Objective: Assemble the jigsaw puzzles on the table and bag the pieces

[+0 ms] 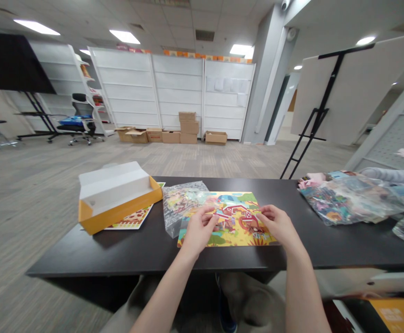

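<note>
A colourful farm picture sheet [238, 236], with red barns on a yellow ground, lies flat on the black table in front of me. My left hand [199, 229] rests over its left part, thumb and index finger a little apart near a barn. Over the right part is my right hand [277, 225], fingers stretched inward and the thumb just below them. No object shows between the fingers of either hand. Beside the sheet's left edge, partly under it or against it, lies a clear plastic bag [177, 203] with many small coloured pieces inside.
An open yellow box [119, 215] with a white inside sits tilted at the left on a printed sheet [137, 219]. Clear bags of coloured items [344, 199] lie at the right of the black table [119, 256]. Cardboard boxes [188, 132] stand by far shelves.
</note>
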Tool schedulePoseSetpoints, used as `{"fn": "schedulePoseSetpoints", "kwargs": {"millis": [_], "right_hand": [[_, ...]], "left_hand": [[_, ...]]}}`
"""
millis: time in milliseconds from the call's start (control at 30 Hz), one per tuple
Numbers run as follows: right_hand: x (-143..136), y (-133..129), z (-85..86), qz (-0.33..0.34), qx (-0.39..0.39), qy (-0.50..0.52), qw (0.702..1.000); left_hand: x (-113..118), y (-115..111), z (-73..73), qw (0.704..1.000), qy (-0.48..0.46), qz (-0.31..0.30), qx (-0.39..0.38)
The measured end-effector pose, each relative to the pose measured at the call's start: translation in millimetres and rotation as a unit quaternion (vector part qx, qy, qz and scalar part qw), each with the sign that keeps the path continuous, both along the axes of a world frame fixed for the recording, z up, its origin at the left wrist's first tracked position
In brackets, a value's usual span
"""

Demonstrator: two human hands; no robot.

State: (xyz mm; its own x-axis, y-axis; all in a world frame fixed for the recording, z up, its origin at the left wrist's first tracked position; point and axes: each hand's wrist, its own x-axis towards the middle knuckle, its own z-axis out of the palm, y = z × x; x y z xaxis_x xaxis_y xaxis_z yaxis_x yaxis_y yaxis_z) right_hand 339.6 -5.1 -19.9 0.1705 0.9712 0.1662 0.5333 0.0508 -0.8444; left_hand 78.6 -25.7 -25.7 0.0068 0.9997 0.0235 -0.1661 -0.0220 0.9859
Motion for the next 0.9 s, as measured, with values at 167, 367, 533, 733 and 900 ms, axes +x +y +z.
{"fn": "schedulePoseSetpoints", "kwargs": {"millis": [167,367,533,733,900], "right_hand": [[-26,-7,16.1,0.043,0.012,0.198,0.979],[-60,-6,17.2,0.109,-0.003,0.204,0.973],[-66,-5,19.4,0.144,0.039,0.118,0.982],[-21,-13,19.4,0.0,-0.014,-0.141,0.99],[11,-23,14.2,0.026,-0.077,-0.26,0.962]], "left_hand": [[3,1,-4.1,1.0,0.003,-0.01,-0.008],[10,-1,-2.8,0.999,-0.019,-0.049,-0.006],[9,-2,-2.4,0.998,-0.023,-0.056,-0.014],[3,-4,0.2,0.999,-0.024,-0.046,-0.017],[2,-4,5.1,0.999,-0.03,-0.016,-0.012]]}}
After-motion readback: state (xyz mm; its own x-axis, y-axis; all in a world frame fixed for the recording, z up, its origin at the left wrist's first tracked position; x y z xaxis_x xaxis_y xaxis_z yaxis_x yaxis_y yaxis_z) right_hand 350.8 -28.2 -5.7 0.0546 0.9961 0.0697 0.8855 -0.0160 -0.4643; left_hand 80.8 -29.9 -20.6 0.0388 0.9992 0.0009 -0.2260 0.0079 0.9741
